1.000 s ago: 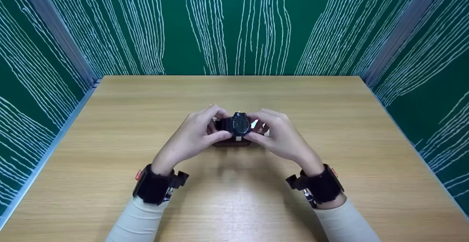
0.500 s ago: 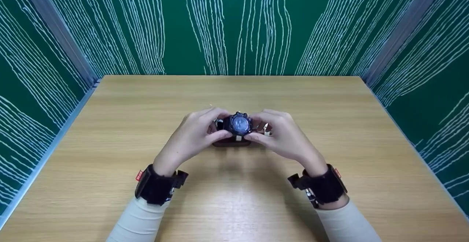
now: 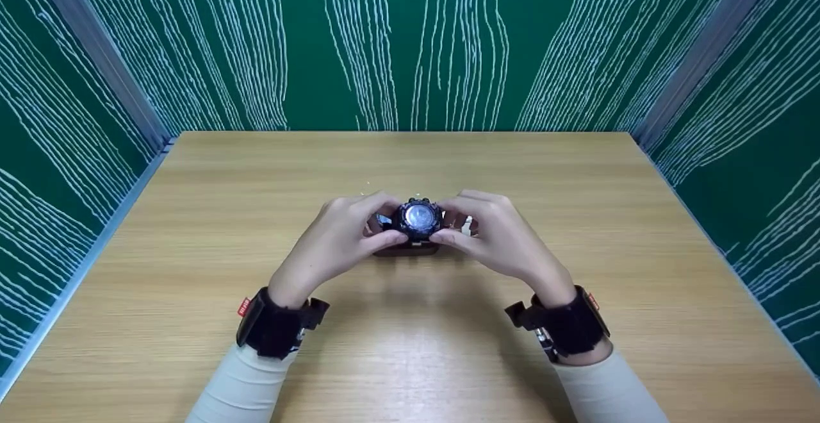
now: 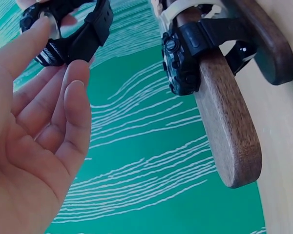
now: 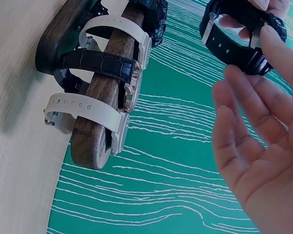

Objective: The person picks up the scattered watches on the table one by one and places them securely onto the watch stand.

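Note:
A black wristwatch [image 3: 419, 216] with a round dial is held between both hands in the head view, its face turned up toward the head camera. My left hand [image 3: 339, 234] pinches its left side between thumb and fingers. On the other side, my right hand [image 3: 496, 234] grips it in the same way. Its black strap [image 4: 90, 31] loops below the case in the left wrist view. Behind the held watch is a dark wooden watch stand [image 5: 90, 139], mostly hidden by the hands from above.
The stand's bar carries a black watch [image 4: 180, 63], a white-strapped watch [image 5: 83, 105] and a watch with a dark leather-look strap [image 5: 97, 64], among others. Beneath is a wooden table [image 3: 410, 346], with green white-lined walls [image 3: 410, 45] around its far edge and sides.
The watch has tilted and shifted slightly in the hands, so its dial, dark before, now reflects bright light. Both hands stay almost in place.

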The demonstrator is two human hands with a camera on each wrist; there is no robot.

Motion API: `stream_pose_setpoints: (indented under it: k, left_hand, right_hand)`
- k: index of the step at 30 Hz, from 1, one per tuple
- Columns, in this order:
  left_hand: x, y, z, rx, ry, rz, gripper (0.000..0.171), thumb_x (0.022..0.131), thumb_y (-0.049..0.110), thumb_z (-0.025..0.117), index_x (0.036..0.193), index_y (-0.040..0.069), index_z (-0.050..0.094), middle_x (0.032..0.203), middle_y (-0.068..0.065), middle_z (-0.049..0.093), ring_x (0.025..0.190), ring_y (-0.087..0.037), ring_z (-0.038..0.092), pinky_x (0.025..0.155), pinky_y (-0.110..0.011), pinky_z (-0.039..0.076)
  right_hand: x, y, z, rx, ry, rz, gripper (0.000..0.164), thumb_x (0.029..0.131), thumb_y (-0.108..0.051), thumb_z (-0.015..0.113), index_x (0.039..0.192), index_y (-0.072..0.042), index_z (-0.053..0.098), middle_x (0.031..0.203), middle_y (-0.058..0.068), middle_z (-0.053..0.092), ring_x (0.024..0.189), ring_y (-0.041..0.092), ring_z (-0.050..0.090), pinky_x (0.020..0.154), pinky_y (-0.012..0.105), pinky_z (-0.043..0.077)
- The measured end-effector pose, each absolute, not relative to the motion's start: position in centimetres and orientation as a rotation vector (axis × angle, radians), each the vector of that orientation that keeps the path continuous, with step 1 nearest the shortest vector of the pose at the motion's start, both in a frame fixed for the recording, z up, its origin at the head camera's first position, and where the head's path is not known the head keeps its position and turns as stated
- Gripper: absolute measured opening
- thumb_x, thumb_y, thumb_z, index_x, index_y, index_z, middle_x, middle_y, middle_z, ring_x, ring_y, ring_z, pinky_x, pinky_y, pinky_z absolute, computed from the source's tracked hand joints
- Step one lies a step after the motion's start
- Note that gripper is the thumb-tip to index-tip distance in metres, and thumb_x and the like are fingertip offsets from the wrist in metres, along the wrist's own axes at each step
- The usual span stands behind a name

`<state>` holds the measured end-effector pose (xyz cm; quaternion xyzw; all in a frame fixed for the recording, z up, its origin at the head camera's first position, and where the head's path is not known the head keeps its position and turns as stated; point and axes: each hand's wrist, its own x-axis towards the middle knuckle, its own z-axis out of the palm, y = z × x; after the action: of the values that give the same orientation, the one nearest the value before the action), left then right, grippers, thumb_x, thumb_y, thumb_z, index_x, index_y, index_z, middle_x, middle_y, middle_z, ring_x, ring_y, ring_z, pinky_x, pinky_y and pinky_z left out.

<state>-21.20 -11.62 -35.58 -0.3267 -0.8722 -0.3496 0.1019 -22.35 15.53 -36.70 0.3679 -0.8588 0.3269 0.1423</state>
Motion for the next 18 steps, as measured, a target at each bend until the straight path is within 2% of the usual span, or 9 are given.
stream_pose_setpoints:
  k: [6,13,18]
  left_hand:
    - [-21.12,-11.66,-35.67,-0.950,-2.592,-1.041,0.034,0.093,0.029,0.084,0.120,0.012,0.073,0.112,-0.001,0.078,0.081,-0.006,0.070,0.073,-0.023,0.059]
    - [-20.96,-11.63,-35.55,-0.921,-2.626,-0.986,0.035,0.092,0.032,0.084,0.118,0.009,0.074,0.109,-0.004,0.077,0.089,-0.014,0.073,0.078,-0.031,0.062]
    - [-20.98,-11.54,-35.48,-0.923,-2.639,-0.931,0.034,0.092,0.033,0.085,0.114,0.009,0.075,0.106,-0.006,0.078,0.094,-0.019,0.076,0.083,-0.033,0.061]
  right_hand:
    - [-22.36,15.52,-36.68,1.073,-2.480,0.935,0.035,0.094,-0.028,0.082,0.123,-0.008,0.077,0.095,-0.002,0.071,0.085,0.008,0.066,0.071,0.035,0.060]
    - [-22.36,15.55,-36.67,1.069,-2.492,0.914,0.035,0.096,-0.028,0.080,0.125,-0.008,0.077,0.098,-0.003,0.072,0.086,0.008,0.067,0.072,0.028,0.058]
    - [-22.29,15.56,-36.69,1.067,-2.492,0.915,0.037,0.095,-0.028,0.081,0.126,-0.007,0.076,0.096,-0.003,0.072,0.085,0.008,0.067,0.071,0.029,0.058]
